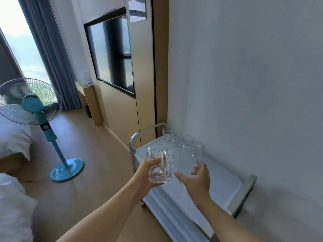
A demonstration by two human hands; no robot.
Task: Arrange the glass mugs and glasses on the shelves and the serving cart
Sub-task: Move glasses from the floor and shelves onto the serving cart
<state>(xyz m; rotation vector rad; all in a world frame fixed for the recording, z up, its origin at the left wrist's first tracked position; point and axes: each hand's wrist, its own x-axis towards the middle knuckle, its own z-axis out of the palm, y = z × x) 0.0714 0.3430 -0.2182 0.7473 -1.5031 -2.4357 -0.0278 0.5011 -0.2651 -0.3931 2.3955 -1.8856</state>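
My left hand [146, 172] grips a clear glass mug [160, 165] with a handle, held above the near left part of the serving cart [225, 186]. My right hand [197, 179] holds a tall plain glass [188, 158], fingers curled round its lower part, tilted slightly over the cart's white top. Several empty glasses [181, 138] stand in a row at the cart's far end, close to the wall. The foremost of them is partly hidden behind the held glass.
The cart stands against a white wall [253, 75], with a steel handle [139, 135] at its far end. A blue standing fan [35, 105] is at left, beds with white sheets [12, 137] beyond it. A dark screen [111, 55] hangs on the wooden panel.
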